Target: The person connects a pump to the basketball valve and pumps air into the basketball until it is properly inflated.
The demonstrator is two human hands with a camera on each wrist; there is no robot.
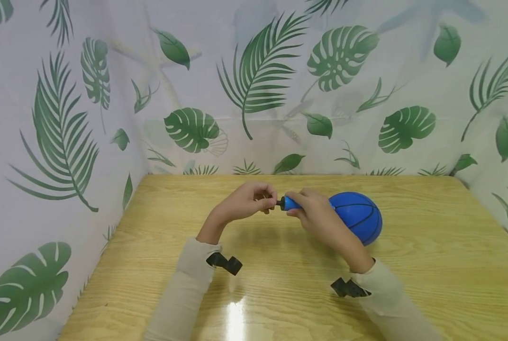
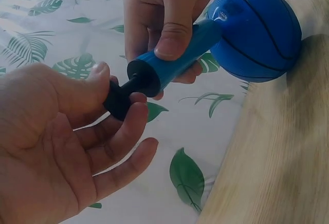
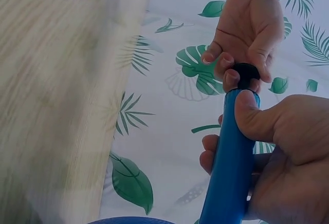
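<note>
A blue hand pump (image 2: 177, 54) with a black end cap and black handle (image 2: 119, 100) points toward a blue ball (image 1: 358, 218) with black seam lines. My right hand (image 1: 318, 213) grips the pump's barrel, thumb along its top. With thumb and fingertips my left hand (image 1: 251, 201) pinches the black handle, which stands a short way out of the barrel. In the left wrist view the pump's far end meets the ball near its valve spot. Only the ball's upper edge (image 3: 131, 221) shows in the right wrist view.
Both hands are over a light wood table (image 1: 262, 289). White sheeting with green leaf prints (image 1: 254, 85) rises behind the table and along its sides. Each sleeve carries a small black camera mount (image 1: 225, 263) at the wrist.
</note>
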